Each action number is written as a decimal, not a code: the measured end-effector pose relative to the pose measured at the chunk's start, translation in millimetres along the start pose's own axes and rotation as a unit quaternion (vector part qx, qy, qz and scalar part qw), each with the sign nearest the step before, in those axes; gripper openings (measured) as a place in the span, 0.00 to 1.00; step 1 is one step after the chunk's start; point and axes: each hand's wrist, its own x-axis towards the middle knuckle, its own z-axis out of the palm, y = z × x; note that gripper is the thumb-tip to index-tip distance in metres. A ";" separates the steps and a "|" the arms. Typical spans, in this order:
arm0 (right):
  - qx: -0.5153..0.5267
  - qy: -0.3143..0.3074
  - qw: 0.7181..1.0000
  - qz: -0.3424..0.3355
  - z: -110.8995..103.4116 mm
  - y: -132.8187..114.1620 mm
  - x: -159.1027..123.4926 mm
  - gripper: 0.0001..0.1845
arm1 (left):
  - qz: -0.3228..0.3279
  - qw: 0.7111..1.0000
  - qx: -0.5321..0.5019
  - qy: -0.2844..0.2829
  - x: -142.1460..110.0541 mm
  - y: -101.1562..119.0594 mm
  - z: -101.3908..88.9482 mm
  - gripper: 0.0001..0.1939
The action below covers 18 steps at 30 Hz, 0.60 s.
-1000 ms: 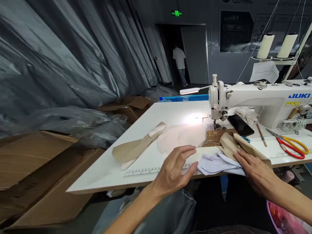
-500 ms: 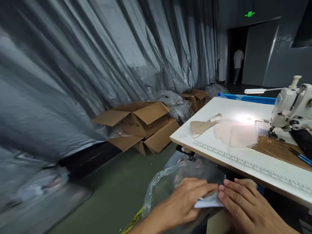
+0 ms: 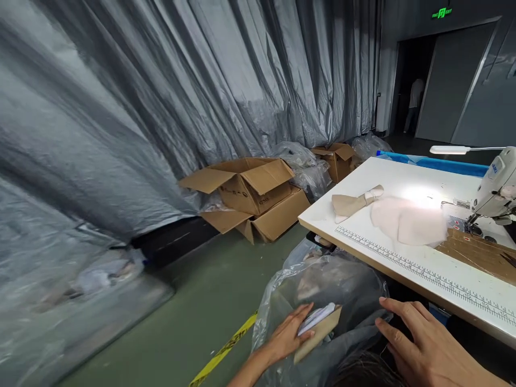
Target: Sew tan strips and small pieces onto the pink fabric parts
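My left hand (image 3: 287, 330) is closed on a folded fabric piece (image 3: 321, 332), tan on one side and white on the other. It is held over the mouth of a clear plastic bag (image 3: 271, 306) below the table edge, and other fabric shows through the plastic. My right hand (image 3: 421, 336) is apart from it, fingers spread, at the bag's right side beside the table's front edge. Nothing shows in that hand. On the white sewing table (image 3: 403, 263) lie a rolled tan fabric piece (image 3: 352, 205) and pale round fabric pieces (image 3: 419, 223).
A sewing machine (image 3: 494, 185) with a lamp stands at the right. Open cardboard boxes (image 3: 258, 196) lie on the floor by a silver curtain (image 3: 242, 80). Yellow tape (image 3: 226, 349) marks the floor. A person (image 3: 415, 105) is at the far doorway.
My hands have separated. My left hand has moved left with the folded fabric piece, over the bag; my right hand has come off it and spread. The view has swung left.
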 end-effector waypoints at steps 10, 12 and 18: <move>0.000 0.024 1.000 0.009 7.7 3.1 3.0 0.15 | 0.217 0.891 0.081 0.391 126.7 151.4 -160.5 0.15; 0.007 0.015 1.000 0.019 5.4 2.5 1.8 0.15 | 0.175 0.930 0.117 0.302 162.0 173.6 -176.0 0.21; 0.058 -0.023 0.991 0.114 -27.2 6.1 -4.8 0.18 | 0.113 0.962 0.119 0.216 214.4 193.9 -182.8 0.21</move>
